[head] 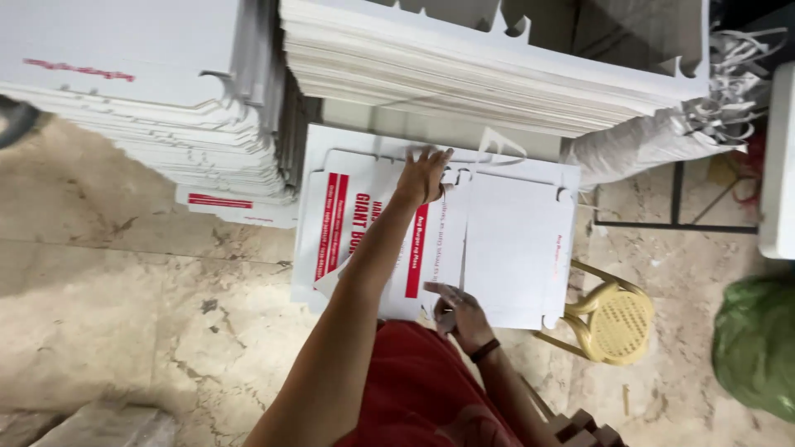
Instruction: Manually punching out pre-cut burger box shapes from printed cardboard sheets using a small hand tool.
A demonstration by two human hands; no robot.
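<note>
Cardboard box blank [513, 248], flat, white with red print.
I pressed my left hand [422, 175] open on its far edge; right hand [457, 310] gripped its near edge.

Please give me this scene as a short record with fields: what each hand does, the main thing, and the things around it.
left hand: stretched forward, palm down on the far edge of the flat box blank
right hand: at the near edge of the same blank, fingers on it
flat box blank: white card with red print, unfolded, lying flat
stacks of blanks: tall piles behind and to the left
yellow stool: right of the blank
green bag: far right
floor: marbled stone
</note>
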